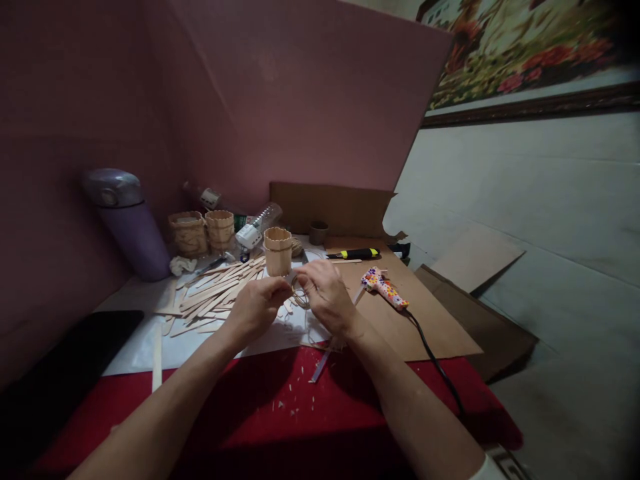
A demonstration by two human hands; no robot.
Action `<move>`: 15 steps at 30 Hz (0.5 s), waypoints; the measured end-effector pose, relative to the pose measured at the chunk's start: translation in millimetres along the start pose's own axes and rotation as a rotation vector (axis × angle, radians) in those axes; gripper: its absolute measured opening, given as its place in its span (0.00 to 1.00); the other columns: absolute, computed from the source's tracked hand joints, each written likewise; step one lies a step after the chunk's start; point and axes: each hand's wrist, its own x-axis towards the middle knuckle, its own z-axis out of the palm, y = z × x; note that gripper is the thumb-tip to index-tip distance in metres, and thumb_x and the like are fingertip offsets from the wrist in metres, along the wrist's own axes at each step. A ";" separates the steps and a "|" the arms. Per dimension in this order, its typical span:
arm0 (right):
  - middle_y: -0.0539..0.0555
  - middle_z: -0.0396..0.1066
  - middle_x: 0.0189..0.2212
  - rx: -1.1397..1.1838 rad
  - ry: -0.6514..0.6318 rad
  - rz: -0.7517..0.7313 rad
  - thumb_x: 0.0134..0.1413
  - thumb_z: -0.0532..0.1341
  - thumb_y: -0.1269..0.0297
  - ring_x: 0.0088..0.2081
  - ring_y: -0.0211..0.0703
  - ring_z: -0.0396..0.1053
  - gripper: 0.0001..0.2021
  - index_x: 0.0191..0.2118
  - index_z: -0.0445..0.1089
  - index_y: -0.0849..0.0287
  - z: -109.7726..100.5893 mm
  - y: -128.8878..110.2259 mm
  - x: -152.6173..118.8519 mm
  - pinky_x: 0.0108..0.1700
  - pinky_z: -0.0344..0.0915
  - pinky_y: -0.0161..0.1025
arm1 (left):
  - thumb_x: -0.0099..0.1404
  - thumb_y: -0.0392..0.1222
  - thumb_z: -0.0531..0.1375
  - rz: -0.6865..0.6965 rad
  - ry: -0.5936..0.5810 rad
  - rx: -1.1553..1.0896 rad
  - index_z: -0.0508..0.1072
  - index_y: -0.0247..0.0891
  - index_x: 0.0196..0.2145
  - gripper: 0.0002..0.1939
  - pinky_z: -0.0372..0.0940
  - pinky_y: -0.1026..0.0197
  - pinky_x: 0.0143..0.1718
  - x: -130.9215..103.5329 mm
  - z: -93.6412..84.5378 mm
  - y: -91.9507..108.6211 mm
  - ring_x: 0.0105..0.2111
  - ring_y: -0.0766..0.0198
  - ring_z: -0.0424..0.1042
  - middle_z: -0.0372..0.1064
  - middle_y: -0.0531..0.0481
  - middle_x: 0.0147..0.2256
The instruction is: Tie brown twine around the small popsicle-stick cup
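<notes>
While the left hand (253, 310) and right hand (327, 293) pinch the twine (301, 297), its loose loops could snarl if either grip slackens

No text, brand, number or sign can be read. The white label (248, 237) on the clear plastic bottle (267, 217) bears dark marks too small and blurred to make out. The smaller-looking label (210, 198) on the other clear bottle, farther left, is just as illegible.
</notes>
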 end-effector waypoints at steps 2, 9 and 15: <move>0.53 0.71 0.30 0.111 -0.152 0.073 0.64 0.48 0.63 0.37 0.40 0.66 0.16 0.32 0.70 0.59 5.2 -0.9 -1.3 0.42 0.58 0.38 | 0.60 0.39 0.56 0.026 0.020 0.026 0.74 0.37 0.28 0.08 0.54 0.66 0.24 0.0 0.2 -0.1 0.21 0.68 0.62 0.67 0.51 0.21; 0.48 0.62 0.18 0.584 -0.320 0.382 0.59 0.52 0.62 0.22 0.32 0.60 0.15 0.23 0.63 0.61 16.4 3.7 -1.6 0.26 0.55 0.31 | 0.58 0.38 0.57 -0.011 0.028 -0.088 0.73 0.37 0.27 0.06 0.56 0.66 0.23 2.0 -2.2 1.3 0.22 0.68 0.64 0.68 0.52 0.22; 0.44 0.58 0.17 0.853 -0.345 0.525 0.55 0.56 0.59 0.17 0.30 0.58 0.12 0.25 0.65 0.62 16.9 -4.1 -0.3 0.21 0.58 0.30 | 0.55 0.44 0.60 -0.246 -0.016 -0.609 0.69 0.35 0.26 0.09 0.61 0.64 0.18 3.8 -5.4 10.6 0.19 0.66 0.65 0.67 0.52 0.21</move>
